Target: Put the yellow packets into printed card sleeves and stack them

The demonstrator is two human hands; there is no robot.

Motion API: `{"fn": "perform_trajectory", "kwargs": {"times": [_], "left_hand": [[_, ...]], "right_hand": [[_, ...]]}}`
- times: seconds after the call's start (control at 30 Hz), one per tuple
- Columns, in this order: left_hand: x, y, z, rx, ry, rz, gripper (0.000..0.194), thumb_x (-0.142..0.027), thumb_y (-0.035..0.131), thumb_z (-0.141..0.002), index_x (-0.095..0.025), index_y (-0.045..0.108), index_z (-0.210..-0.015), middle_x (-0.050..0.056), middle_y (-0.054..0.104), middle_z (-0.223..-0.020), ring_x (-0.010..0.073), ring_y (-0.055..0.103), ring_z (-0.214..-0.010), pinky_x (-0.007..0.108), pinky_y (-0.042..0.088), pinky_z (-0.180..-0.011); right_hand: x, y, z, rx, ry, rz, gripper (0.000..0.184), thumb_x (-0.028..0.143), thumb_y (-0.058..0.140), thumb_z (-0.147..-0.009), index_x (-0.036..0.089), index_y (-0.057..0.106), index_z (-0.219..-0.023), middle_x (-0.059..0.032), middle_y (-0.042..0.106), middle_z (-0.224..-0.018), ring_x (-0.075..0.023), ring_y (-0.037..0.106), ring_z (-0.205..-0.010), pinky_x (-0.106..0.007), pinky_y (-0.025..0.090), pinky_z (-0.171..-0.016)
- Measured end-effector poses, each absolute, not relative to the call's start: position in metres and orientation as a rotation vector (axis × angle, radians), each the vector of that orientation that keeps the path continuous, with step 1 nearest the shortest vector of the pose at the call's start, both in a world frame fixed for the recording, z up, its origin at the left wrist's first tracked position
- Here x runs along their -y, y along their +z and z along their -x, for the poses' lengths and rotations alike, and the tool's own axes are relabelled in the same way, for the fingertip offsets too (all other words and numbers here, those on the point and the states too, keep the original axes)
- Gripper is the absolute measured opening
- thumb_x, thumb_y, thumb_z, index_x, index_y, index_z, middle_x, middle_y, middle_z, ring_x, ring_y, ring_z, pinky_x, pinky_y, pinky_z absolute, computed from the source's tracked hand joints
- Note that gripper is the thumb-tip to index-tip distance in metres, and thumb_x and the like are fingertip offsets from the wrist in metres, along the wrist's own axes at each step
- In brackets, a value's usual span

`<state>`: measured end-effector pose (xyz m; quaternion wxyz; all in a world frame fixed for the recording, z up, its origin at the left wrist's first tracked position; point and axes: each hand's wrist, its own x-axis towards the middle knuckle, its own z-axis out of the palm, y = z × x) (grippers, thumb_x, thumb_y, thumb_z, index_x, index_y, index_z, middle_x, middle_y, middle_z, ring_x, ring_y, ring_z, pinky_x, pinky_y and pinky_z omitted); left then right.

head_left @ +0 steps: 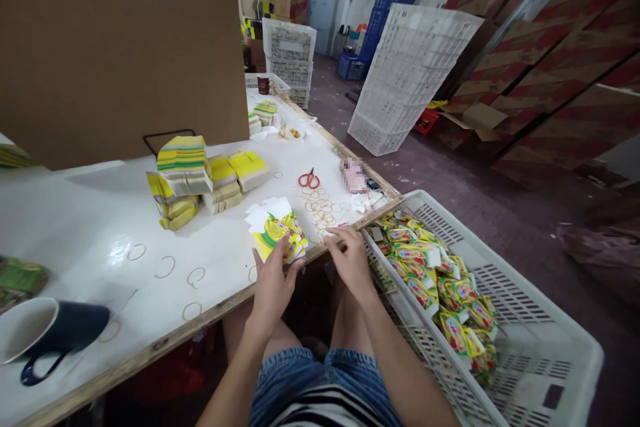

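Observation:
My left hand (273,283) is closed on a loose, fanned pile of flat yellow-green printed cartons (273,230) at the table's front edge. Its thumb lies over the printed faces. To the right, my right hand (353,263) has its thumb and forefinger pinched together just above the table edge; whatever is between them is too small to make out. Rubber bands (320,207) lie in a loose heap just beyond the right fingertips. Red-handled scissors (309,179) rest behind the pile of cartons.
On my right, a white plastic crate (540,280) holds many printed cartons (450,293). Bundled yellow cartons (183,167) stand on the white table (125,213) before a large cardboard sheet (120,47). A dark blue mug (75,323) sits at left. Stacked white crates (410,73) stand beyond.

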<state>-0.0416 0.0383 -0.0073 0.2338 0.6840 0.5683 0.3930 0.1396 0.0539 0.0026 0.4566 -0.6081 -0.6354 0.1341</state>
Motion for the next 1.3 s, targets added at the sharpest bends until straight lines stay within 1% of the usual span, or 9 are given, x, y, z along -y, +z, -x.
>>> {"fn": "perform_trajectory", "kwargs": {"times": [0.27,0.43,0.57,0.67,0.77,0.87,1.07,1.17,1.3], "left_hand": [[-0.043,-0.015,0.047,-1.495,1.143,-1.798,0.035,-0.029,0.057,-0.086,-0.024,0.057,-0.120,0.010,0.070,-0.118,0.0291,0.062,-0.116,0.057,0.021,-0.115],[-0.045,-0.020,0.048,-1.513,1.250,-1.666,0.031,-0.032,0.055,-0.088,-0.021,0.058,-0.117,0.013,0.066,-0.123,0.0289,0.058,-0.120,0.048,0.043,-0.102],[-0.044,-0.023,0.046,-1.451,1.334,-1.629,0.034,-0.031,0.055,-0.088,-0.019,0.055,-0.120,0.013,0.062,-0.125,0.0259,0.060,-0.117,0.043,0.045,-0.101],[-0.041,-0.018,0.047,-1.485,1.447,-1.608,0.034,-0.032,0.056,-0.088,-0.019,0.056,-0.119,0.012,0.063,-0.122,0.0257,0.058,-0.119,0.044,0.042,-0.105],[-0.038,-0.009,0.049,-1.511,1.698,-1.434,0.035,-0.034,0.060,-0.087,-0.020,0.057,-0.119,0.011,0.062,-0.123,0.0248,0.054,-0.123,0.043,0.038,-0.109],[-0.036,0.002,0.049,-1.318,1.849,-1.141,0.037,-0.036,0.063,-0.085,-0.019,0.058,-0.118,0.011,0.064,-0.123,0.0237,0.057,-0.121,0.040,0.041,-0.108],[-0.028,0.010,0.029,-1.088,1.889,-0.984,0.042,-0.034,0.066,-0.083,-0.026,0.056,-0.123,0.009,0.059,-0.133,0.0249,0.055,-0.124,0.041,0.047,-0.103],[-0.022,0.006,0.017,-0.976,1.670,-0.986,0.049,-0.042,0.068,-0.081,-0.026,0.056,-0.126,0.010,0.061,-0.132,0.0266,0.054,-0.126,0.039,0.048,-0.102],[-0.018,0.005,0.011,-0.645,1.194,-0.916,0.056,-0.057,0.069,-0.073,-0.019,0.066,-0.113,0.014,0.071,-0.115,0.0321,0.062,-0.115,0.041,0.052,-0.093]], "right_hand": [[-0.093,-0.016,-0.078,1.694,0.580,1.631,0.011,0.020,0.065,-0.081,0.018,0.068,-0.092,-0.0086,0.062,-0.093,-0.0249,0.057,-0.094,-0.038,0.045,-0.090],[-0.095,-0.017,-0.078,1.647,0.622,1.678,0.024,0.017,0.073,-0.071,0.018,0.063,-0.092,-0.0098,0.059,-0.099,-0.0279,0.054,-0.099,-0.041,0.043,-0.091],[-0.101,-0.014,-0.074,1.560,0.691,1.677,0.026,0.011,0.076,-0.060,0.019,0.061,-0.079,-0.0096,0.061,-0.095,-0.0297,0.054,-0.100,-0.043,0.042,-0.092],[-0.104,-0.009,-0.073,1.467,0.781,1.627,0.020,0.012,0.073,-0.062,0.019,0.058,-0.073,-0.0070,0.063,-0.086,-0.0269,0.058,-0.091,-0.042,0.046,-0.087],[-0.097,-0.003,-0.077,1.366,0.901,1.525,0.012,0.022,0.068,-0.071,0.019,0.058,-0.078,-0.0040,0.067,-0.079,-0.0206,0.063,-0.077,-0.036,0.052,-0.076],[-0.078,0.001,-0.087,1.260,1.009,1.394,0.018,0.033,0.061,-0.079,0.018,0.058,-0.089,-0.0041,0.070,-0.080,-0.0175,0.066,-0.073,-0.031,0.054,-0.069],[-0.027,-0.002,-0.104,0.742,1.202,1.061,0.031,0.039,0.074,-0.071,0.019,0.062,-0.092,-0.0045,0.072,-0.082,-0.0200,0.069,-0.077,-0.034,0.057,-0.074],[-0.010,-0.002,-0.106,0.688,1.217,1.064,0.032,0.039,0.075,-0.071,0.020,0.063,-0.094,-0.0049,0.073,-0.085,-0.0203,0.069,-0.078,-0.034,0.057,-0.073],[0.003,0.001,-0.111,0.701,1.284,1.077,0.034,0.042,0.078,-0.069,0.019,0.066,-0.092,-0.0048,0.073,-0.082,-0.0208,0.069,-0.074,-0.035,0.057,-0.070]]}}
